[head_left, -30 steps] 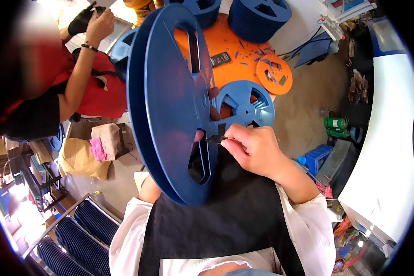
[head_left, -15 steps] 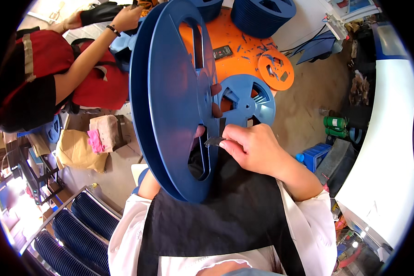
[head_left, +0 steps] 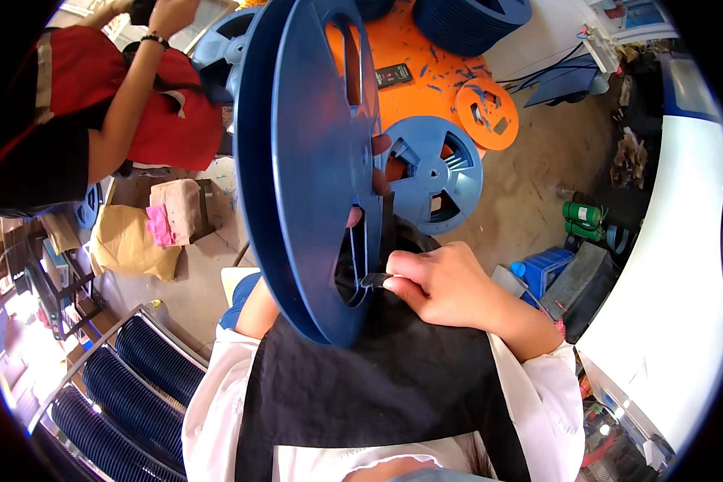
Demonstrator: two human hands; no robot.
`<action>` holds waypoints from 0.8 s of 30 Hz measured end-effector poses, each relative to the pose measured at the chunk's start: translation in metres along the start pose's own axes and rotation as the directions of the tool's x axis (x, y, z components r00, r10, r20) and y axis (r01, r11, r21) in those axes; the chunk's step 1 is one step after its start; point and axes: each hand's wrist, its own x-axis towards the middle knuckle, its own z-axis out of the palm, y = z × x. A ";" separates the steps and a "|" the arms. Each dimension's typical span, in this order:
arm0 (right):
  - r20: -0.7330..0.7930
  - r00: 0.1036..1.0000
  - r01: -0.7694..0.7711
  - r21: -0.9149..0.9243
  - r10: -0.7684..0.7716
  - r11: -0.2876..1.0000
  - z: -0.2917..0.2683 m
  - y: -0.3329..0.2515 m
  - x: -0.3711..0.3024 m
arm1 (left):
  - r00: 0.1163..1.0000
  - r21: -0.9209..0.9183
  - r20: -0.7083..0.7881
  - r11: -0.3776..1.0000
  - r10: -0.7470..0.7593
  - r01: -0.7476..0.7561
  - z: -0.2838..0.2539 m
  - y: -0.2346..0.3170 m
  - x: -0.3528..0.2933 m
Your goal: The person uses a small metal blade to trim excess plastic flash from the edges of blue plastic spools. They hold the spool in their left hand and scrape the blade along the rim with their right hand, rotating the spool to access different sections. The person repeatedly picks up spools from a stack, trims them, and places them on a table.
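Observation:
A large blue plastic reel [head_left: 317, 161] with two flanges stands upright on edge in front of me, close to my black apron. My left hand [head_left: 381, 181] grips it around the hub; only some fingertips show, and the reel hides the rest. With thumb and fingers pinched, my right hand [head_left: 446, 287] holds a small dark blade [head_left: 375, 280]. Its tip lies at the lower edge of a cutout in the near flange. Past my hands, a second blue reel [head_left: 446, 189] lies flat at the edge of the orange table.
The orange table [head_left: 426, 100] carries blue shavings, a small black box [head_left: 393, 75], an orange disc [head_left: 498, 100] and a stack of blue reels [head_left: 470, 36]. A co-worker [head_left: 88, 88] in red and black is at the left. Racked dark discs [head_left: 128, 394] stand lower left.
My right hand has drawn the blade down along the cutout's edge, toward my body. The reel has tilted slightly more upright. The co-worker's hands have shifted left and up.

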 end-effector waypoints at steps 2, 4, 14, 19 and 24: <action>-0.044 0.999 0.030 0.012 -0.030 0.999 0.000 0.002 0.000 | 1.000 0.004 -0.023 1.000 -0.015 0.015 0.002 0.001 -0.002; -0.114 0.993 0.012 0.055 -0.006 0.998 -0.006 0.002 0.004 | 0.997 -0.013 -0.046 0.998 -0.061 0.060 0.002 0.000 0.000; 0.019 0.999 0.026 -0.023 -0.026 0.999 -0.006 0.001 0.006 | 0.998 -0.205 -0.018 0.977 -0.058 0.053 -0.003 -0.004 0.000; -0.015 1.000 0.018 0.021 -0.018 1.000 -0.001 0.004 0.002 | 0.999 -0.133 0.021 0.990 -0.036 0.039 -0.006 -0.007 0.000; -0.172 0.978 0.122 0.027 -0.116 0.992 -0.002 0.006 -0.001 | 0.999 -0.064 -0.002 0.997 -0.044 0.044 -0.016 -0.013 -0.004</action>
